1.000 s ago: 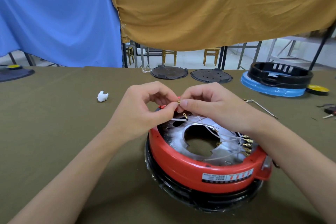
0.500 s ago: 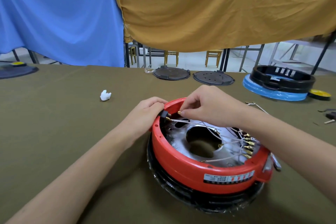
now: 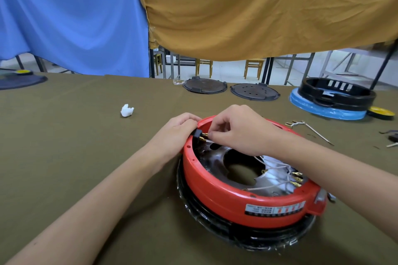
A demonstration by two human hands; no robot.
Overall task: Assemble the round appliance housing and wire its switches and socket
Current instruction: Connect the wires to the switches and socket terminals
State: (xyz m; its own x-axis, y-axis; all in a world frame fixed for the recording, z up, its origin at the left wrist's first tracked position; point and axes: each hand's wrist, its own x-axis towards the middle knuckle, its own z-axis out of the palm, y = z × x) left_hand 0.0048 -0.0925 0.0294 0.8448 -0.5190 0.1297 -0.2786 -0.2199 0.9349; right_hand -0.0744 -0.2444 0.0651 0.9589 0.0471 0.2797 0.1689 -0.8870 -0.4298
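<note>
The left hand (image 3: pixel 176 133) grips the red housing's (image 3: pixel 217 189) far rim beside the black switch (image 3: pixel 197 133); the right hand (image 3: pixel 239 131) pinches a brass terminal (image 3: pixel 204 135) there.

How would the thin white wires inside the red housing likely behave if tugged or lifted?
The white wires curve and sag loosely across the red housing, so they look floppy, not stiff. Their brass terminals are small, so probably light. They cross one another, so a tug could well drag neighbours along.
</note>
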